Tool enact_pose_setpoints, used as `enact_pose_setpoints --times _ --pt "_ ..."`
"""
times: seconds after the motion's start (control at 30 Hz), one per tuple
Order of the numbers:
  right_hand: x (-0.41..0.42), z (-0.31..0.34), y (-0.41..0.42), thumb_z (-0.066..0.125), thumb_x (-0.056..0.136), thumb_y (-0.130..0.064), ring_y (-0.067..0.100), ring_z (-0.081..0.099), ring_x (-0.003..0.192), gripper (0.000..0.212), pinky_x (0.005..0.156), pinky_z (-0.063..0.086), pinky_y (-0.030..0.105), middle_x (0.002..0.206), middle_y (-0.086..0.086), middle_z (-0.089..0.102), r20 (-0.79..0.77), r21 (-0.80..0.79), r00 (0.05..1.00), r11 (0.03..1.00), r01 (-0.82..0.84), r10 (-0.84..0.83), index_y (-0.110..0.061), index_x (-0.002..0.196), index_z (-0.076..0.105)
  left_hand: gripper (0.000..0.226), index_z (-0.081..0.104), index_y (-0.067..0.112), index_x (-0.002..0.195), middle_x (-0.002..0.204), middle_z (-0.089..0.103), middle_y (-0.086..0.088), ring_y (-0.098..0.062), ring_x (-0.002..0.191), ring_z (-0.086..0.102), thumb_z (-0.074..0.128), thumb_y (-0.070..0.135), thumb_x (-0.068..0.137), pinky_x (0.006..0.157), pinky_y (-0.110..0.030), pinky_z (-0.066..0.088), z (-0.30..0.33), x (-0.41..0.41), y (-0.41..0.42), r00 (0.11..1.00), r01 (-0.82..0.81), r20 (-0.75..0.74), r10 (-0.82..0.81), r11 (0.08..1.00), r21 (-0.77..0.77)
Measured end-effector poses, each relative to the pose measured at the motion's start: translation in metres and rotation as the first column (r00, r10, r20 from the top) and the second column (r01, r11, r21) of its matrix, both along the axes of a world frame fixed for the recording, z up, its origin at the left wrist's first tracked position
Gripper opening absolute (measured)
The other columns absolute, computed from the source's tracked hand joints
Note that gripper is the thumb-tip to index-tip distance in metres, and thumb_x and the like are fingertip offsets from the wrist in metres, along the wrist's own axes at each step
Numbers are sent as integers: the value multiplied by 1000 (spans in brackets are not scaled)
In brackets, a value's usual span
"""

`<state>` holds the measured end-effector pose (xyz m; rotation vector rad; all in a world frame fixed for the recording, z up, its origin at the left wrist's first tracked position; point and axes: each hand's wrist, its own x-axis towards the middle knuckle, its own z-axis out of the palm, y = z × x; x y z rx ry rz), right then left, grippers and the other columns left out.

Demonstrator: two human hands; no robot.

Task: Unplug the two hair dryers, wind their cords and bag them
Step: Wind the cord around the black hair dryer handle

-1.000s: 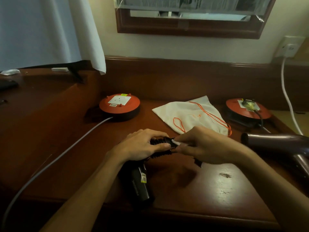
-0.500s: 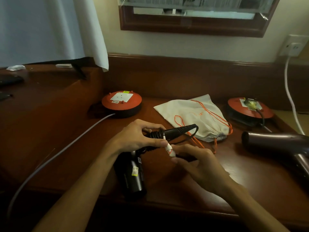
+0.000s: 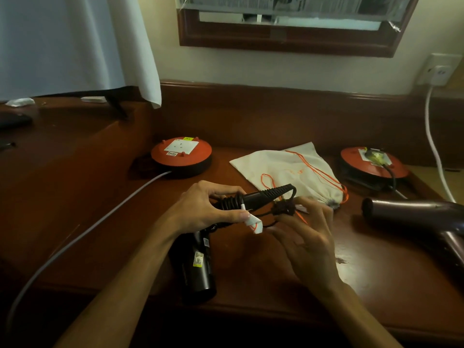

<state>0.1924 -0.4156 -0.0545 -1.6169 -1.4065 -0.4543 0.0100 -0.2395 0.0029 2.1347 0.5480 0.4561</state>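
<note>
My left hand [image 3: 208, 208] grips the handle of a black hair dryer [image 3: 198, 262] whose barrel points down toward the desk's front edge. Its black cord [image 3: 281, 192] loops out of the handle's ribbed end, and a white tag [image 3: 254, 223] hangs by my left thumb. My right hand [image 3: 305, 237] pinches the cord's dark plug end [image 3: 283, 208] just right of the handle. A second, purple hair dryer [image 3: 411, 217] lies on the right, its cord plugged into the right red socket reel [image 3: 374, 163]. A cream drawstring bag [image 3: 283, 169] with orange cord lies behind my hands.
A second red socket reel [image 3: 180, 153] sits at the back left with a grey cable [image 3: 88, 227] running off toward the front left. A white cable [image 3: 434, 144] drops from a wall outlet [image 3: 439, 70]. A raised shelf [image 3: 50, 146] on the left stands under a white cloth.
My right hand has moved right and away from the handle, drawing the cord's plug end out. The handle has tilted up and the cord loop stands clear of my left hand.
</note>
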Motion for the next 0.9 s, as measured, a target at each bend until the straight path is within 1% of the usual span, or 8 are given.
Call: enact_pose_setpoints --times 0.07,0.1,0.2,0.27,0.5,0.7,0.8,0.9 --pt "2 1 1 85 68 -50 20 48 124 58 94 53 42 135 2 47 -312 -97 949 995 5 -35 -24 116 66 44 75 41 114 105 73 13 -14 109 67 82 60 74 95 -50 59 0 0 1 1000 13 9 -13 1000 8" --pt "4 3 3 90 60 -51 19 55 121 74 93 56 42 136 0 49 -553 -153 833 983 -98 -3 -29 123 58 43 75 40 114 105 73 12 -15 109 67 82 58 75 94 -50 59 -1 -1 1 1000 19 20 -19 1000 0" --pt "13 8 9 87 75 -22 34 70 106 78 83 60 44 132 15 65 -979 24 144 779 -627 146 -30 141 46 47 75 40 115 105 73 11 -18 109 67 83 60 73 95 -54 58 0 -3 2 999 25 24 -25 999 -26" --pt "16 12 13 72 85 0 36 70 95 63 74 60 37 124 23 68 -989 129 -49 649 -750 139 -19 141 50 47 75 41 115 105 73 12 -18 108 67 82 62 73 97 -56 56 0 -1 1 999 48 -15 -48 999 -2" --pt "24 23 38 79 72 -16 38 61 124 74 94 58 45 139 19 60 -978 200 -118 613 -764 173 -8 141 53 77 68 48 121 106 69 27 2 99 64 65 92 58 88 -36 58 0 7 -12 980 14 -192 44 957 289" --pt "19 10 63 57 98 -13 38 61 123 41 104 48 53 137 21 61 -975 218 -99 761 -610 199 -11 139 57 63 57 42 108 82 62 22 5 72 60 66 89 66 62 -14 39 4 4 -16 979 -18 -168 116 868 497" --pt "17 9 71 50 100 -12 36 66 116 33 94 55 47 126 21 68 -983 186 -104 804 -565 154 -6 130 63 70 53 44 109 76 58 20 2 68 57 49 99 66 67 -21 41 7 9 -20 962 12 -231 144 826 564" --pt "12 6 76 50 100 -10 45 60 121 31 104 46 56 129 30 62 -987 159 -85 796 -583 135 1 127 63 96 52 41 132 75 54 17 -4 69 54 31 105 64 74 -30 43 4 20 -27 913 40 -328 241 749 661"
